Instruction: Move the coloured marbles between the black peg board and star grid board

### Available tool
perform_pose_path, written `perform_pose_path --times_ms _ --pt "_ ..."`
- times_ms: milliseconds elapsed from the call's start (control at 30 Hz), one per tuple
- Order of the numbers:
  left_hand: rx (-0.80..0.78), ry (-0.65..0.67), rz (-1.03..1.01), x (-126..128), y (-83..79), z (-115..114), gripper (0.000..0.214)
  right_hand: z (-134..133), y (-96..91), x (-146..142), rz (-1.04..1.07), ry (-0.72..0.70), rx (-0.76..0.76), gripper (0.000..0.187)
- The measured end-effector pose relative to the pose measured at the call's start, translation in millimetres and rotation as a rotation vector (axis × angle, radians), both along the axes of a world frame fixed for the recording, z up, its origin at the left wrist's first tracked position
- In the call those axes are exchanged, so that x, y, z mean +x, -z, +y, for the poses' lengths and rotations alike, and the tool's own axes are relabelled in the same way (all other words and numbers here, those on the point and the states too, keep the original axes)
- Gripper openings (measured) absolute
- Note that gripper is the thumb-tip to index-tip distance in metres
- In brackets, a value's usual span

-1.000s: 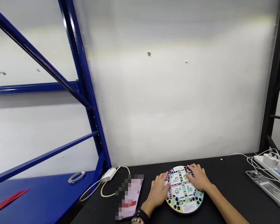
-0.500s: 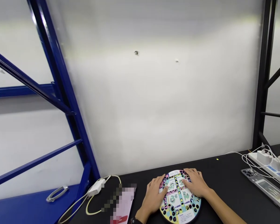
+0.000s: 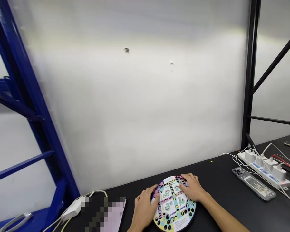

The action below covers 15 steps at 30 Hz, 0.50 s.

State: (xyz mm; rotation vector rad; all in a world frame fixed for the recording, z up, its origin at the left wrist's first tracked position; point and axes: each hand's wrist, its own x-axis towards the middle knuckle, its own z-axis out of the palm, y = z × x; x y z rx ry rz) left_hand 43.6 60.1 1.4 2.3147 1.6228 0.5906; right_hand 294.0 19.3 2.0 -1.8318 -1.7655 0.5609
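Observation:
A round, colourful ludo-style game board (image 3: pixel 168 207) lies flat on the black table. Rings of dark round holes, small green cartoon figures and white label panels cover its top. My left hand (image 3: pixel 145 203) holds it at the left edge, fingers along the rim and the thumb over the top. On the upper right edge, my right hand (image 3: pixel 192 187) grips it in the same way, its thumb resting on the printed face. The undersides of the fingers are hidden.
Right of the board lie a phone in a clear case (image 3: pixel 253 183) and a white power strip (image 3: pixel 264 170) with several plugs and cables. At left are a pink flat item (image 3: pixel 113 216), partly pixelated, and a white adapter (image 3: pixel 73 207). A blue metal frame (image 3: pixel 45 119) rises beside it.
The view has swung to the right, so everything appears shifted left and more of the power strip shows. Both hands keep their places on the board.

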Motion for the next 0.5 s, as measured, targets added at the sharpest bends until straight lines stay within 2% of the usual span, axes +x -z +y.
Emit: perform_pose_path --times_ms 100,200,267,367,433,500 --pt "-0.008 -0.032 -0.118 1.1 -4.1 -1.3 0.046 0.7 5.2 0.1 0.046 0.059 -0.011 0.064" --pt "0.083 -0.014 -0.347 3.3 -11.9 -7.7 0.046 3.1 6.5 -1.7 0.166 0.088 0.083 0.065" --pt "0.151 0.026 -0.508 5.0 -18.1 -13.4 0.048 5.7 1.5 -1.5 0.375 0.061 0.171 0.058" --pt "0.228 0.064 -0.675 6.4 -24.0 -19.3 0.051 9.5 -13.5 8.6 0.829 0.053 0.242 0.042" --pt "0.258 0.058 -0.709 6.2 -23.3 -19.1 0.051 10.6 -24.8 23.9 1.059 0.191 0.341 0.041" --pt "0.243 0.036 -0.648 5.5 -19.2 -16.3 0.046 9.3 -34.6 43.1 1.122 0.396 0.544 0.04"
